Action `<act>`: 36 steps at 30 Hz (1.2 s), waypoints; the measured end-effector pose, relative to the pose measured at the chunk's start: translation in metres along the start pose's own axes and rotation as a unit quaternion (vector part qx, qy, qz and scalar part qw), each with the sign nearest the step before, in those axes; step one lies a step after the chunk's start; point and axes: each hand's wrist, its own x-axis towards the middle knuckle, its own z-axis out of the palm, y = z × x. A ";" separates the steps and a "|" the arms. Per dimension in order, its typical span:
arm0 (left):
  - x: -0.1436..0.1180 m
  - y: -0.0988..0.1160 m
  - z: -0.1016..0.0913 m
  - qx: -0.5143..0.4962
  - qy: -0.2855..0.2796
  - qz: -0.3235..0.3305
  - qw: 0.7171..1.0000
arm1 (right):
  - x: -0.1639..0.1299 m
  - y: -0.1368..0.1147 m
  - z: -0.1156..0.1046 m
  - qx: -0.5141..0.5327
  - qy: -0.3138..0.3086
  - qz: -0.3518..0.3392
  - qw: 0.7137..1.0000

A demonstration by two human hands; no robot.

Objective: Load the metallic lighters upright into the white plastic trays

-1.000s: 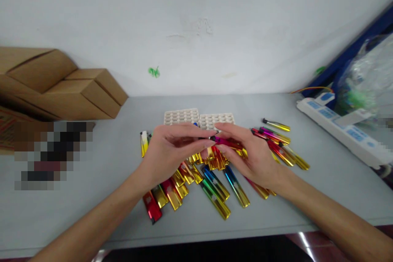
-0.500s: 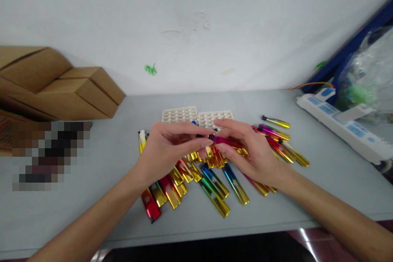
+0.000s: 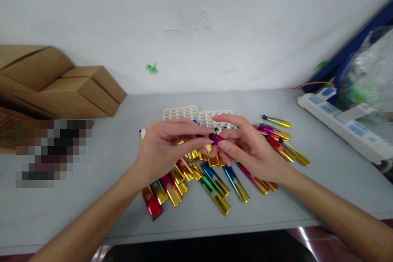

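Observation:
Between both hands, above a pile of lighters, is a magenta lighter with a dark top. My right hand is closed around it, thumb over its side, and hides its lower end. My left hand is pinched at the lighter's top; a small dark piece shows between its thumb and fingers, too small to name. Shiny lighters in gold, red, green and blue lie beneath and in front, among them a green-gold lighter and a blue-gold lighter. Two white trays with rows of slots, a left tray and a right tray, sit behind the hands.
Cardboard boxes stand at the left against the wall. A white power strip lies at the right, beside a clear plastic bag. More lighters, including a gold one, lie right of my hand. The grey table ends at the front.
My right fingers have shifted along the magenta lighter, and its dark top now points more toward me. My left hand stays pinched in nearly the same place.

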 end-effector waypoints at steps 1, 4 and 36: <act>0.000 0.000 0.000 0.006 0.001 0.005 1.000 | 0.000 0.000 0.000 0.000 -0.001 0.000 1.000; -0.001 -0.001 0.000 0.010 0.001 0.006 1.000 | 0.000 0.001 0.000 -0.008 0.001 -0.005 1.000; 0.001 -0.003 0.006 -0.204 -0.058 -0.203 0.956 | 0.001 0.001 -0.003 -0.244 0.062 -0.146 0.957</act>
